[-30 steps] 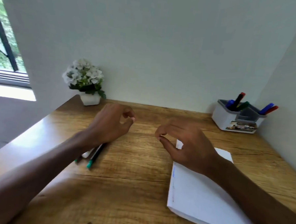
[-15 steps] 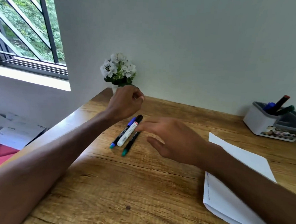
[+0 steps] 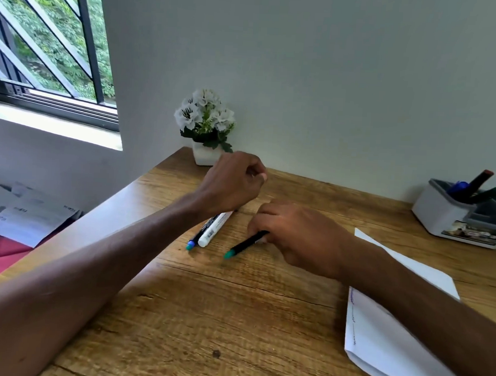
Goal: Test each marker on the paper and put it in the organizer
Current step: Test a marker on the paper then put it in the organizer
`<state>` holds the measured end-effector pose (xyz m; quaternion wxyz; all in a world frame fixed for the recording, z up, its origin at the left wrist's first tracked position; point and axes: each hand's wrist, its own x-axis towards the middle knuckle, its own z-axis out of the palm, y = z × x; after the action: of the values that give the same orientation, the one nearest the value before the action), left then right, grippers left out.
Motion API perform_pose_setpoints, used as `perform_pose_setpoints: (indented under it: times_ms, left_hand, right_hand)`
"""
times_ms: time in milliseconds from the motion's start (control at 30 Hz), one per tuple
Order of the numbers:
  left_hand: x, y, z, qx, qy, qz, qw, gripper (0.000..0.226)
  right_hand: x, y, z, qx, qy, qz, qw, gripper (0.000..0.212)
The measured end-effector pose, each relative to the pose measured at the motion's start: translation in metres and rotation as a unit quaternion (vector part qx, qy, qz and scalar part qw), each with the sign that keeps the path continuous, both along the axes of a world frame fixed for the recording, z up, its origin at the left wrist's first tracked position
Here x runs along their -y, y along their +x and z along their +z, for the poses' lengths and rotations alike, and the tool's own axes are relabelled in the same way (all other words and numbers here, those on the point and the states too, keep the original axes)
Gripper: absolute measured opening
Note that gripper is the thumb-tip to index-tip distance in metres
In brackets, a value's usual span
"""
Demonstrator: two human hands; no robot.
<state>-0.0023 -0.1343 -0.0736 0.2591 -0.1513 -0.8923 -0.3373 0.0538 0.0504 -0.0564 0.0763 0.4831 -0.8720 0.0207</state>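
My right hand [image 3: 293, 233] grips a black marker with a green end [image 3: 245, 244] low over the wooden desk [image 3: 220, 315]. A white marker [image 3: 213, 230] and a dark marker with a blue end [image 3: 196, 238] lie side by side on the desk just left of it. My left hand [image 3: 235, 181] hovers above their far ends with its fingers curled, holding nothing. White paper [image 3: 385, 338] with faint scribbles along its left edge lies at the right. The white and grey organizer [image 3: 440, 215] stands at the back right with several markers in it.
A white pot of white flowers [image 3: 205, 125] sits at the desk's back left corner against the wall. The desk's left edge drops off to a lower surface with papers [image 3: 24, 213] and a red cloth. A window is at the upper left.
My right hand has closed on the green-ended marker and drawn it to the right, away from the other two. My left hand stays above them. The view has swung further left.
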Motion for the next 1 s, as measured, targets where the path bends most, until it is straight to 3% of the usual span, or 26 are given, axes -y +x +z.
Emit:
perform_pose_setpoints:
  times_ms: [167,267,400,567,700,800,867,1000]
  left_hand:
    - [-0.014,0.011,0.003,0.001,-0.004,-0.089,0.996,0.013]
    - [-0.027,0.019,-0.001,0.009,-0.003,-0.135,0.991,0.022]
    - [-0.041,0.03,-0.006,0.015,-0.023,-0.184,0.983,0.03]
    - [-0.054,0.04,-0.006,0.011,-0.025,-0.2,0.979,0.022]
    - [-0.065,0.048,-0.004,0.023,0.017,-0.192,0.981,0.023]
    - [-0.08,0.051,-0.004,0.0,0.007,-0.164,0.986,0.023]
    - [-0.091,0.051,-0.005,-0.027,-0.02,-0.143,0.989,0.023]
    - [-0.117,0.05,-0.004,-0.057,-0.074,-0.137,0.986,0.029]
  right_hand:
    - [-0.039,-0.004,0.014,-0.037,-0.129,-0.035,0.99,0.041]
    - [-0.066,-0.009,0.019,-0.017,-0.221,-0.048,0.974,0.033]
    - [-0.093,-0.006,0.021,0.039,-0.359,-0.065,0.93,0.017]
    - [-0.128,-0.006,0.018,0.164,-0.484,-0.072,0.857,0.025]
    - [-0.152,-0.008,0.011,0.178,-0.484,-0.095,0.851,0.025]
    - [-0.17,-0.01,0.01,0.13,-0.421,-0.116,0.89,0.024]
    - [-0.177,-0.009,0.011,0.044,-0.336,-0.146,0.929,0.025]
    - [-0.172,-0.003,0.003,-0.042,-0.245,-0.122,0.961,0.027]
